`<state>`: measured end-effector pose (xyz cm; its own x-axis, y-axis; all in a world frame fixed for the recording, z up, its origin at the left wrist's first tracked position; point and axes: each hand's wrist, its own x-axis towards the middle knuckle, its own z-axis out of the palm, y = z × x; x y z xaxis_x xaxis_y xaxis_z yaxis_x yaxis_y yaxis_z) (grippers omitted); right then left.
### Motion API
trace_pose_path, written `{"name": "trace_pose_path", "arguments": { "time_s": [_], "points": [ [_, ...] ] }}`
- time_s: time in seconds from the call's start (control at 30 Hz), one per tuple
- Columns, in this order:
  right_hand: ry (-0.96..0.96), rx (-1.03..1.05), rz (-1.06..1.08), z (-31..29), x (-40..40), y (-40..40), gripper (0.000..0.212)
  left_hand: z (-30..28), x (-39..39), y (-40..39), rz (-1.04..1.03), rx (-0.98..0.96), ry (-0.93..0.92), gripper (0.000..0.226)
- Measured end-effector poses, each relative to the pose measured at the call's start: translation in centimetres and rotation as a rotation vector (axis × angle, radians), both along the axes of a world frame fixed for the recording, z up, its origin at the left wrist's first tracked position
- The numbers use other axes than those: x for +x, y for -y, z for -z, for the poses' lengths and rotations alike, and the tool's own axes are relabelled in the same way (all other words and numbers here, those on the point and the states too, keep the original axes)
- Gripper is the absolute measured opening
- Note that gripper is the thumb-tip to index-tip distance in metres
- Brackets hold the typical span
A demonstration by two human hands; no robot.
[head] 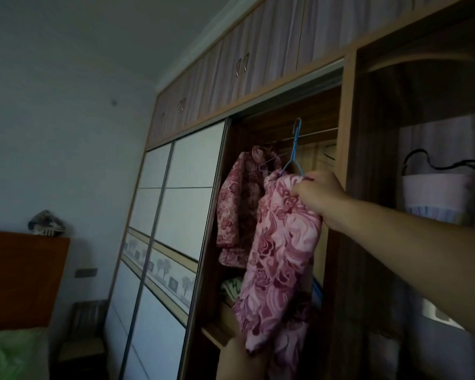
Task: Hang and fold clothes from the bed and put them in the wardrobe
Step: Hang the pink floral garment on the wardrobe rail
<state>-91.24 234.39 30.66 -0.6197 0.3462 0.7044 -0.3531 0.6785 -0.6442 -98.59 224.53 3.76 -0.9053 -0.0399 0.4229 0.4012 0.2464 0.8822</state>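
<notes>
A pink rose-patterned padded garment [280,253] hangs on a blue wire hanger [295,149] whose hook reaches the metal rail [317,133] inside the open wardrobe. My right hand [317,196] grips the garment's top at the hanger's shoulder. My left hand [232,360] is under the garment's lower hem; its fingers are mostly hidden behind the cloth. A second, darker rose-patterned garment [237,204] hangs on the rail just to the left.
White sliding wardrobe doors [170,215] stand to the left of the open section. Folded items [231,290] lie on a shelf behind the garment. An open side shelf holds a pink basket [433,193]. A bed headboard [19,275] and wooden chair [85,338] stand lower left.
</notes>
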Motion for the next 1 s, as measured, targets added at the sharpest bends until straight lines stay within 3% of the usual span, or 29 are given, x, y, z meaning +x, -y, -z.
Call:
{"name": "trace_pose_path", "arguments": {
  "time_s": [0.07, 0.1, 0.23, 0.3, 0.37, 0.47, 0.63, 0.73, 0.87, 1.0],
  "points": [
    [0.017, 0.031, -0.010, 0.5, -1.7, -1.8, 0.009, -2.8, -2.7, -1.6, -0.097, 0.242, 0.243, 0.040],
    [0.021, 0.033, -0.015, 0.6, -2.4, -2.7, 0.009, -3.1, -3.9, -1.7, -0.132, 0.234, 0.270, 0.039],
    [0.042, -0.024, -0.081, 0.3, -4.4, -6.2, 0.006, -2.2, -3.8, -2.7, -0.050, -0.277, -0.120, 0.030],
    [0.057, -0.061, -0.123, -0.2, -5.4, -7.6, 0.014, -5.6, -3.8, -4.0, -0.073, -0.041, -0.024, 0.013],
    [0.084, -0.066, -0.148, -0.5, -6.6, -9.0, 0.022, -7.4, -4.7, -4.9, -0.069, 0.086, -0.058, 0.010],
    [0.108, -0.098, -0.166, -1.2, -8.3, -11.4, 0.034, -10.7, -6.6, -7.5, -0.120, 0.112, -0.112, 0.017],
    [0.052, -0.073, -0.190, -3.4, -10.2, -13.6, 0.028, -14.6, -10.2, -9.4, -0.212, 0.116, -0.226, 0.018],
    [-0.014, -0.034, -0.197, -4.4, -12.0, -13.4, 0.029, -17.0, -11.9, -10.3, -0.214, 0.120, -0.302, 0.025],
    [-0.100, -0.126, -0.164, -6.0, -15.2, -12.8, 0.025, -19.5, -15.4, -11.8, -0.204, 0.158, -0.412, 0.017],
    [-0.175, -0.156, -0.093, -6.8, -19.7, -12.4, 0.028, -21.2, -20.2, -13.5, -0.092, 0.193, -0.493, 0.021]
  ]
}}
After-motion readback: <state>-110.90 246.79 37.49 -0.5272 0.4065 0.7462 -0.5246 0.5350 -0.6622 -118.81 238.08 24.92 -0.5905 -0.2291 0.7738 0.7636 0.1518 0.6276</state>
